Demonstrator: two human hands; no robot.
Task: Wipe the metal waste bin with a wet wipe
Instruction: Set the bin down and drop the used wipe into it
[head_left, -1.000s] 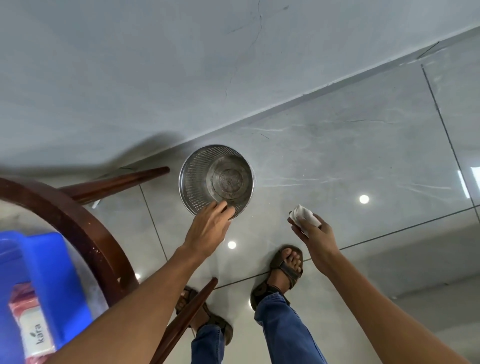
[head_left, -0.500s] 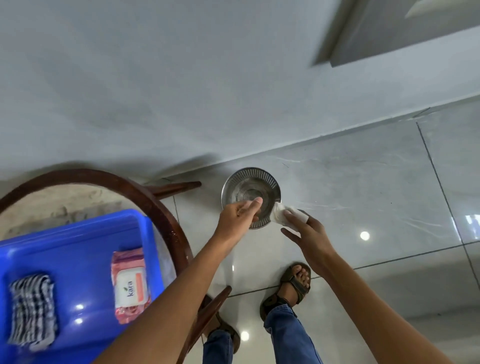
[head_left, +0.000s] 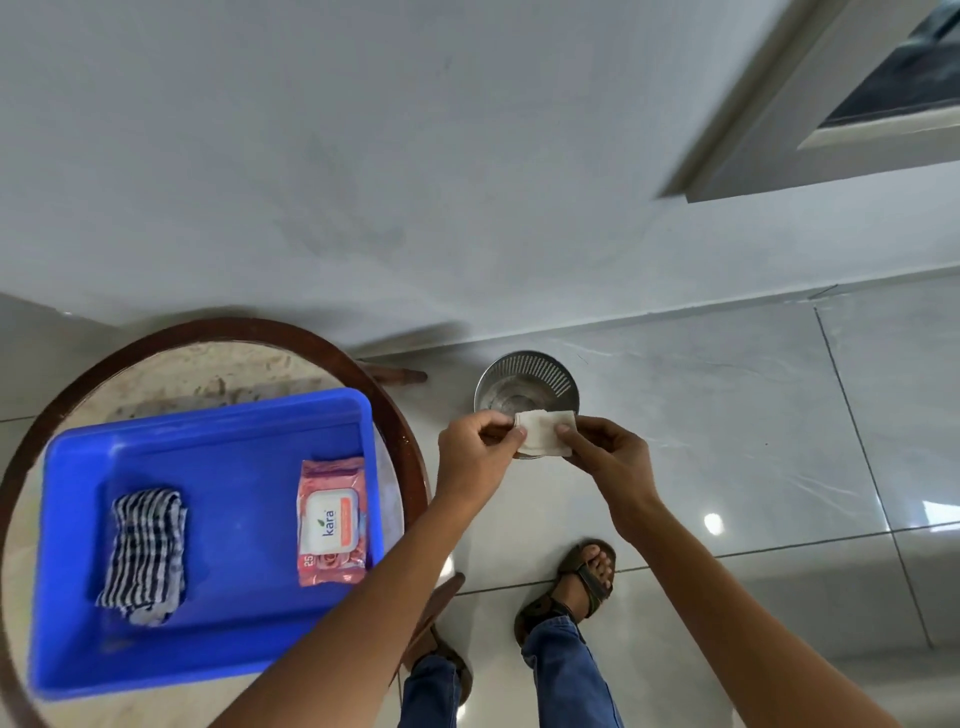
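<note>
A round perforated metal waste bin (head_left: 540, 371) stands on the tiled floor close to the wall, seen from above. In front of it, at chest height, a folded white wet wipe (head_left: 544, 439) is stretched between both hands. My left hand (head_left: 480, 452) pinches the wipe's left edge and my right hand (head_left: 605, 457) pinches its right edge. The wipe and my fingers hide the near rim of the bin. Neither hand touches the bin.
A round wooden-rimmed table (head_left: 400, 415) stands at the left. On it is a blue plastic tray (head_left: 218, 431) holding a pink wet wipe pack (head_left: 332, 519) and a striped cloth (head_left: 145, 556). My sandalled feet (head_left: 582, 577) stand on the glossy tiles. A window frame (head_left: 831, 104) is at upper right.
My left hand left the bin's rim and took the wipe's left edge. Both hands rose away from the bin, and the view lifted, so the table and tray came into sight.
</note>
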